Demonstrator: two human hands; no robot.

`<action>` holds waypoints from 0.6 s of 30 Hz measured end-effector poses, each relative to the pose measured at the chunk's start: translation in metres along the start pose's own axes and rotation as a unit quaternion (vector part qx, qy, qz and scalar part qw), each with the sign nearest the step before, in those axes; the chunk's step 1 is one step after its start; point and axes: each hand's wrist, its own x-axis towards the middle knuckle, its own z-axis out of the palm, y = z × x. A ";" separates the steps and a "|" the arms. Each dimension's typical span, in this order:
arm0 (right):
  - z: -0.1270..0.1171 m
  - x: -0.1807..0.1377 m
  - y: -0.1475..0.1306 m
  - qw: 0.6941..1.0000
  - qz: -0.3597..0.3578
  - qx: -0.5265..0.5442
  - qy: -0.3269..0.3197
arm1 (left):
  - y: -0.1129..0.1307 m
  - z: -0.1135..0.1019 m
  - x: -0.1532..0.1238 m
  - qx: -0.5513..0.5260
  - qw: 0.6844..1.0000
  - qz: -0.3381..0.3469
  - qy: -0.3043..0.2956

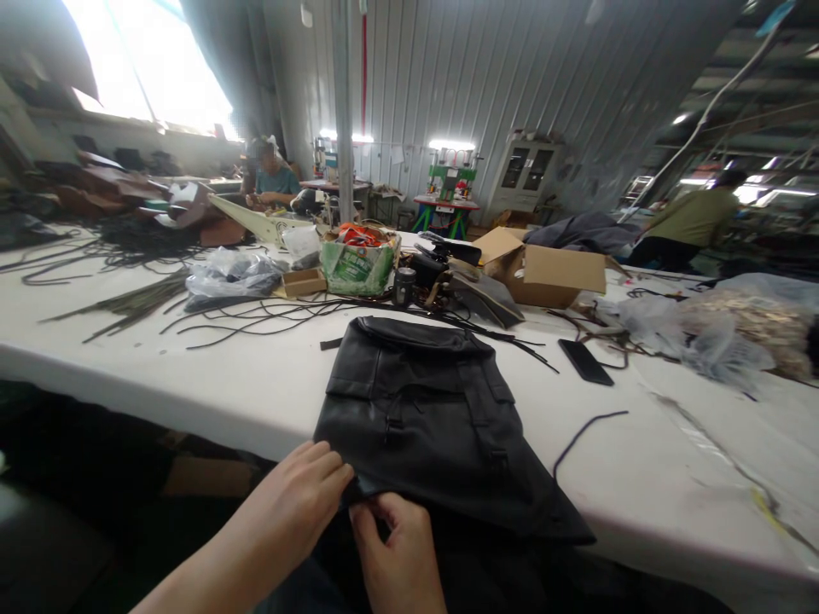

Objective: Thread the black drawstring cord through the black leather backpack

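A black leather bag (pixel 435 409) lies flat on the white table (pixel 671 460), its near edge hanging over the table's front. My left hand (pixel 298 503) rests on the bag's near left corner, fingers curled and pressed together on the leather edge. My right hand (pixel 397 550) is right beside it, thumb and fingers pinching the same edge from below. Both hands meet at the bag's lower rim.
Black cords (pixel 256 320) sprawl behind the bag. A green carton (pixel 358 260), an open cardboard box (pixel 550 273), a dark phone (pixel 585 361) and plastic bags (pixel 717 333) lie further back. One person sits at the far left (pixel 275 179); another bends at the right (pixel 691 222).
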 end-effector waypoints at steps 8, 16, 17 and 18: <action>-0.006 0.000 -0.006 0.995 0.025 0.094 -0.030 | -0.004 -0.002 -0.001 -0.076 0.996 -0.021 -0.036; 0.009 0.000 0.020 0.997 0.008 0.064 0.029 | -0.003 0.001 0.001 -0.061 0.996 -0.036 -0.060; 0.010 -0.001 0.023 0.998 0.001 0.056 0.034 | -0.003 0.001 0.001 -0.056 0.995 -0.038 -0.068; 0.010 -0.002 0.025 0.998 -0.004 0.053 0.036 | -0.003 0.002 0.001 -0.053 0.995 -0.039 -0.075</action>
